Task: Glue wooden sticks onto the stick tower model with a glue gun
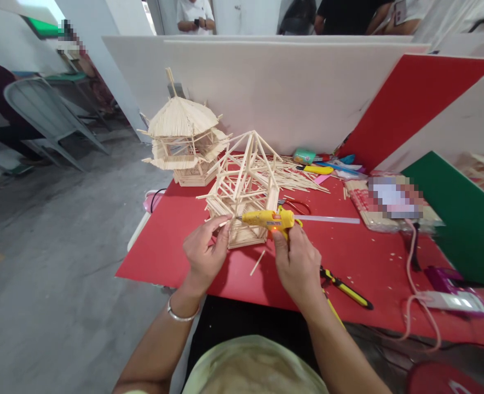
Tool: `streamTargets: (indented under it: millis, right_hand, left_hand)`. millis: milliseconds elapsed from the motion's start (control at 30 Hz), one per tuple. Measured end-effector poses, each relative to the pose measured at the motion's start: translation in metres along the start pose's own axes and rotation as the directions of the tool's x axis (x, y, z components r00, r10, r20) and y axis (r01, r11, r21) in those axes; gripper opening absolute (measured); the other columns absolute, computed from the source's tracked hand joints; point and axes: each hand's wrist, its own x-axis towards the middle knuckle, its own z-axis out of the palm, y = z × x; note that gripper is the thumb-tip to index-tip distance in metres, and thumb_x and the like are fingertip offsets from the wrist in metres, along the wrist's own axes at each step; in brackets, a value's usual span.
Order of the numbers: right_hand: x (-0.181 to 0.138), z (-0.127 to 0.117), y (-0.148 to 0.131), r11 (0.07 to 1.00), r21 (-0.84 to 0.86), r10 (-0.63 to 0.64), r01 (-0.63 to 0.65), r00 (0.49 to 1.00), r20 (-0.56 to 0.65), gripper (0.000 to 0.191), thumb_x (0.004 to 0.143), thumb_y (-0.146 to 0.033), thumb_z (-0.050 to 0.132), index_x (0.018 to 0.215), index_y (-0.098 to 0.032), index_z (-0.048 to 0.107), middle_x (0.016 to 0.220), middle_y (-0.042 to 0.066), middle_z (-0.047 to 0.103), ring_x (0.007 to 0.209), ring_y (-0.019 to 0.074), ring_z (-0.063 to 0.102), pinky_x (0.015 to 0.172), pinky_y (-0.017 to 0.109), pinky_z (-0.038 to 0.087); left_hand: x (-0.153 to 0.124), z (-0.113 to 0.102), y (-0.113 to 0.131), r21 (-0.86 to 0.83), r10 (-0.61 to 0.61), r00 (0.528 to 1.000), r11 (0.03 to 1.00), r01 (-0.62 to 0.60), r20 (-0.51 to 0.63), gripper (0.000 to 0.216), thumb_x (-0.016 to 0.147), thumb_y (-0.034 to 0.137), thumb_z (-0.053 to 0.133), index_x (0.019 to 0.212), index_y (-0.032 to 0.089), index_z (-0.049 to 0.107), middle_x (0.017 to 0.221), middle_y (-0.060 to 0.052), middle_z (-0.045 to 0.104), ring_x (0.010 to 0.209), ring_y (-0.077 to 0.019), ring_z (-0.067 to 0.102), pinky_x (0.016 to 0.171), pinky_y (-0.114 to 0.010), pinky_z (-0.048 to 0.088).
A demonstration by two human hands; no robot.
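Gluing is, as we are judging it, the step in hand: we are bringing the nozzle of the glue gun (pixel 269 219) up to a short stick (pixel 224 223), right against the near side of the stick frame (pixel 246 186). The frame is standing on the red table (pixel 176 257), toward its left edge, with a roofed stick model (pixel 184 139) sitting behind it at the far left corner.

Our left hand (pixel 205 251) is rising from the near edge with the wrist bent back, thumb and forefinger pinched together on the short stick, the other fingers curled loosely. Our right hand (pixel 297 262) is wrapping closed around the gun's handle from below, holding the barrel level and pointing left; its lamp is glowing orange.

Seating the stick is calling for a steady pinch and a small, well-aimed bead, since the frame's thin members are crowding in just beside the nozzle. A loose stick (pixel 257 262) is lying between our hands, and a cutter (pixel 346 288) is resting near the right wrist.
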Motion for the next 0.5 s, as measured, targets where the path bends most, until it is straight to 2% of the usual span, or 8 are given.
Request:
streamTargets:
  millis: [167, 500]
  right_hand:
    - [0.0006, 0.0019, -0.0003, 1.000, -0.009, -0.010, 0.010, 1.000, -0.023, 0.048, 0.098, -0.058, 0.046, 0.115, -0.015, 0.059, 0.100, 0.014, 0.072, 0.086, 0.0245, 0.068, 0.063, 0.029, 0.041]
    - [0.0006, 0.0057, 0.0018, 0.998, -0.051, -0.027, 0.025, 0.999, -0.043, 0.041, 0.099, -0.051, 0.047, 0.114, -0.015, 0.059, 0.104, 0.014, 0.071, 0.092, 0.0248, 0.068, 0.063, 0.028, 0.042]
  left_hand:
    - [0.0007, 0.0003, 0.0006, -0.007, -0.003, 1.000, 1.000, 0.003, -0.001, 0.012, 0.090, 0.023, 0.068, 0.101, 0.021, 0.073, 0.094, -0.004, 0.080, 0.077, -0.0134, 0.074, 0.070, -0.024, 0.058]
    - [0.0002, 0.0005, -0.0007, 0.016, 0.011, 1.000, 1.000, -0.012, 0.014, 0.013, 0.090, 0.024, 0.068, 0.102, 0.021, 0.073, 0.095, -0.005, 0.080, 0.077, -0.0141, 0.074, 0.069, -0.025, 0.058]
